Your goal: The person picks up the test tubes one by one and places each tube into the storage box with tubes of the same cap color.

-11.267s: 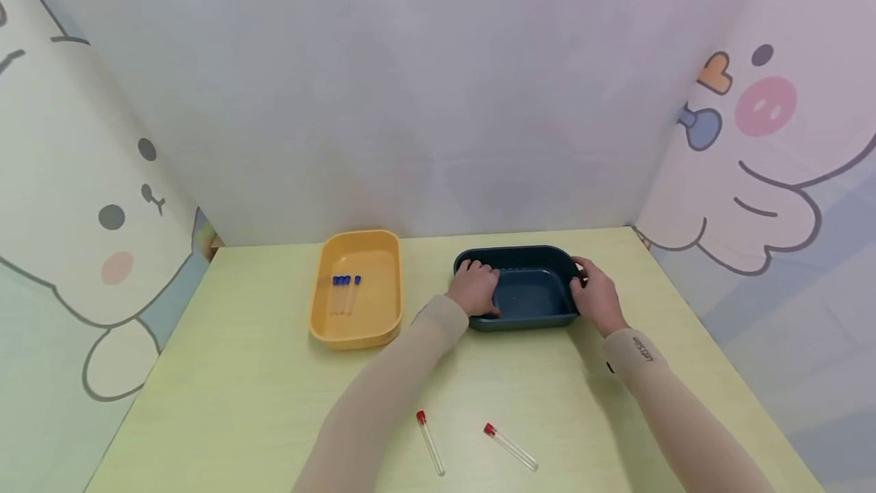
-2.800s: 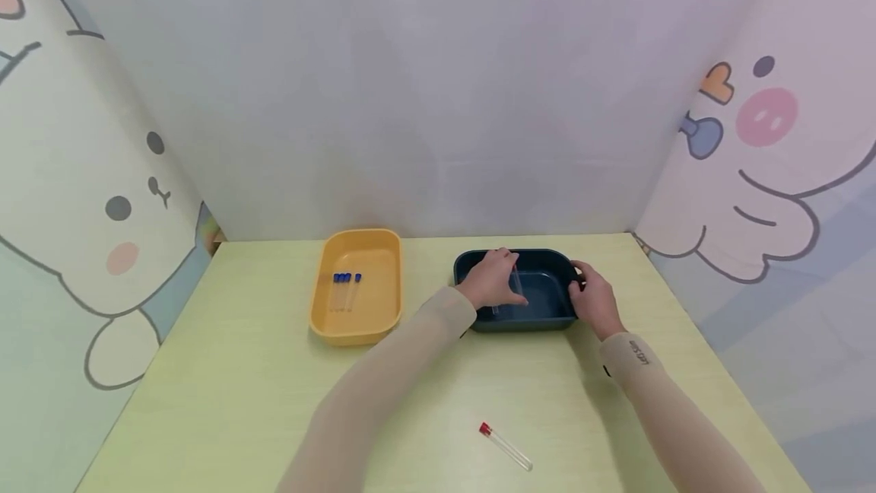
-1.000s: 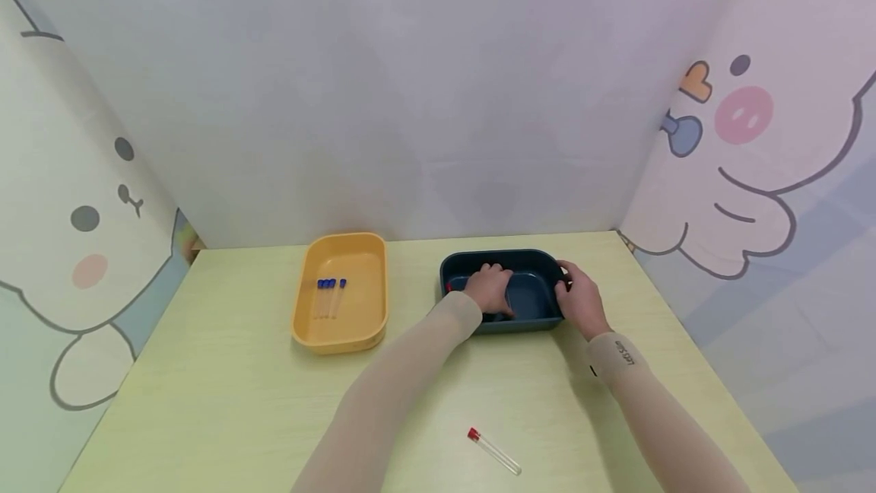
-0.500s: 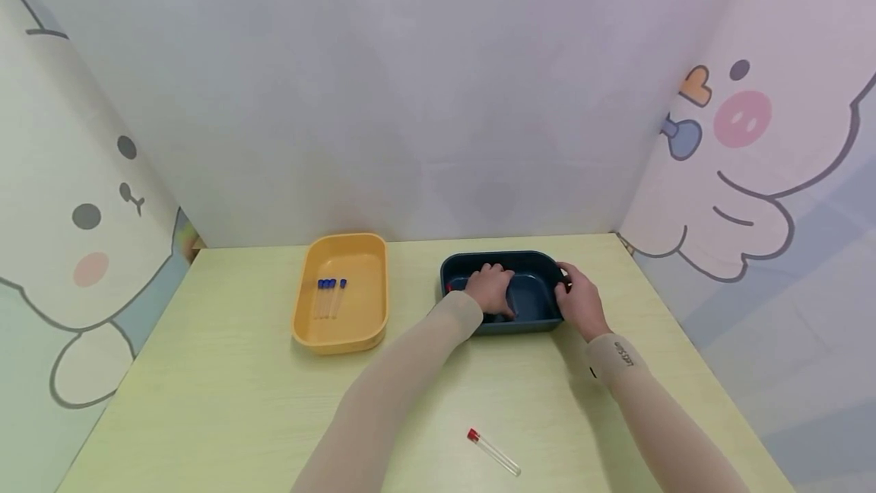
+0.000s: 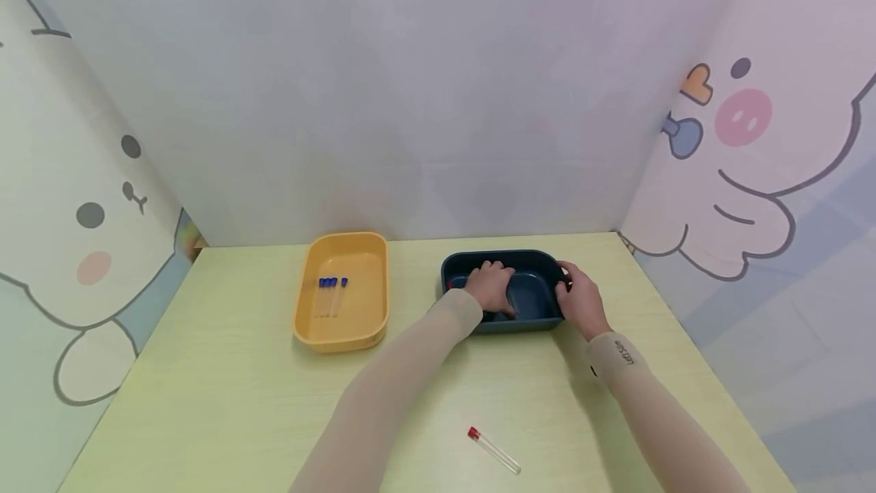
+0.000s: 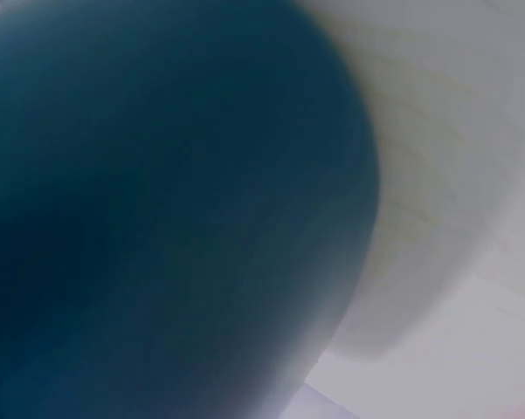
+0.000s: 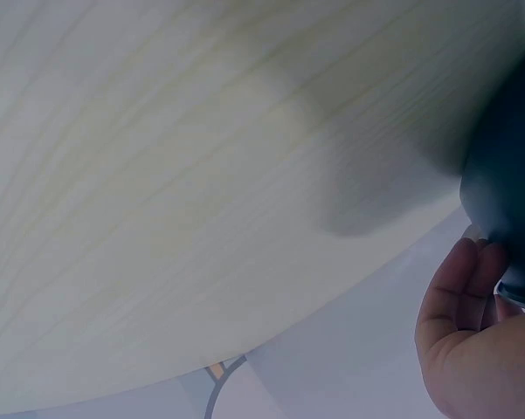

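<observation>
My left hand [image 5: 489, 287] reaches down inside the dark blue tray [image 5: 527, 323], fingers pointing toward its floor. What lies under the fingers is hidden, so whether they pinch a tube cannot be seen. A red cap [image 5: 449, 286] shows just left of that hand in the tray. With its fingers and thumb, my right hand [image 5: 583, 300] grips the tray's right end; the right wrist view shows the fingers [image 7: 445, 297] bent at the tray's edge. One red-capped test tube [image 5: 494, 450] lies on the table near me.
A yellow tray [image 5: 369, 326] stands left of the blue one and holds several blue-capped tubes [image 5: 328, 295]. The light table [image 5: 226, 371] ends at a pale curtain [image 5: 424, 97] behind. Cartoon-printed side walls flank it. The left wrist view shows mostly the blue tray's outer wall [image 6: 201, 201].
Since the oldest frame, the left red-capped tube has gone from the table; my left hand held a tube over the blue tray 2.8 s ago, then lowered into it. Both hands stay nearly still lately.
</observation>
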Demonstrator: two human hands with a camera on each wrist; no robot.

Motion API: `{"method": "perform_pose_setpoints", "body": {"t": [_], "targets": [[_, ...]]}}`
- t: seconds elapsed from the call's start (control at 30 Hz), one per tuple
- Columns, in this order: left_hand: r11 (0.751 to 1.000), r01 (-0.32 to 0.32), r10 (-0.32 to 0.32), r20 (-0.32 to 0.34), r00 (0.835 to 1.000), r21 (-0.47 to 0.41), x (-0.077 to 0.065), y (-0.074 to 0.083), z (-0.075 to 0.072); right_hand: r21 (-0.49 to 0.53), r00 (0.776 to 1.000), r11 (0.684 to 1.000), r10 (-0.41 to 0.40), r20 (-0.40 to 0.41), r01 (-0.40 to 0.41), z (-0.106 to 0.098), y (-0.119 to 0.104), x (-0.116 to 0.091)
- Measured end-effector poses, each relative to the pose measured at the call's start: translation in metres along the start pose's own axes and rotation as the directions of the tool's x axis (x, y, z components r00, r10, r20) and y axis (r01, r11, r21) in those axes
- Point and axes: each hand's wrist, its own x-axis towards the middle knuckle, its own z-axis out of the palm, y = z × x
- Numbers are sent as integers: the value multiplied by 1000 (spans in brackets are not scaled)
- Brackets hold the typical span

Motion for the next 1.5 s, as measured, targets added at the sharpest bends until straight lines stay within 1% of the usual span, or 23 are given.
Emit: {"method": "perform_pose_setpoints", "body": {"t": [0.13,0.23,0.3,0.4,0.57,0.7,0.8,0.93,1.07,1.2,1.33,1.43,1.5], "targets": [[999,-13,13,-16,1000,-36,-6,-1,-6,3,1000,1000,3,6,-3,-1,-2,-1],[997,-40,38,-35,999,-65,-11,-2,-12,2,1000,1000,3,14,-3,-2,-3,-2],[996,-59,56,-49,997,-69,-15,-2,-17,1,1000,1000,2,19,-2,-2,-3,-2],[996,-77,74,-65,995,-48,-23,0,-27,-1,1000,1000,3,23,-3,-3,-2,-1],[994,-100,103,-95,990,34,-38,2,-42,-6,1000,1000,7,19,-7,-4,0,-1],[990,-122,130,-112,985,75,-51,3,-54,-5,1000,1000,5,16,-5,-5,-1,-1],[984,-146,159,-135,978,98,-61,4,-62,-5,1000,1000,12,17,-12,-6,-2,0],[971,-198,218,-157,963,130,-77,6,-70,-4,1000,1000,17,23,-17,-5,-2,0],[962,-243,262,-162,951,126,-92,6,-71,-10,1000,1000,13,23,-12,-4,-2,1],[963,-249,265,-180,947,106,-105,2,-68,-7,1000,1000,5,20,-5,-5,-2,0],[962,-254,270,-187,945,103,-119,-3,-63,-5,1000,1000,3,29,-3,-5,-2,0],[958,-274,286,-176,942,88,-131,-6,-59,-5,999,1000,4,35,-3,-5,-2,-1],[951,-296,306,-166,937,87,-140,-6,-55,-5,999,1000,5,36,-5,-5,-3,-2]]}}
